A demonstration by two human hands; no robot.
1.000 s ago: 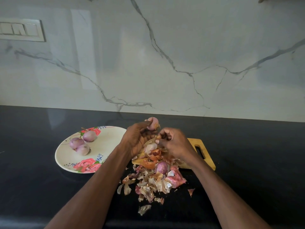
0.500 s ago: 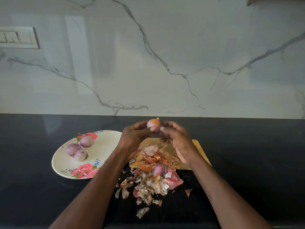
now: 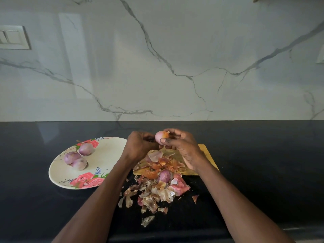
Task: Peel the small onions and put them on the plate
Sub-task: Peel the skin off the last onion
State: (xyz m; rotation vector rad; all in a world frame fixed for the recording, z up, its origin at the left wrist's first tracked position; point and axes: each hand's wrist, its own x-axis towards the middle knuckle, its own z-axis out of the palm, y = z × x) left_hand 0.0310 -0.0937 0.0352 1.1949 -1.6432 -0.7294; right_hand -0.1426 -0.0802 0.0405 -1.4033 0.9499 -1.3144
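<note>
Right now the black desk [image 3: 263, 172] carries everything, so anything you drop rolls on a hard, dark surface. Your plate [image 3: 112, 153] sits left of the board [image 3: 208, 155] with three peeled onions [image 3: 78, 157] close together; a careless toss could knock them off. The skins [image 3: 154, 192] pile up between your arms and half-bury one more onion [image 3: 164, 175], easy to overlook. Your left hand [image 3: 138, 146] is curled beside the onion in hand [image 3: 161, 136]; your right hand [image 3: 182, 146] pinches it, partly skinned and slick, so it may slip.
</note>
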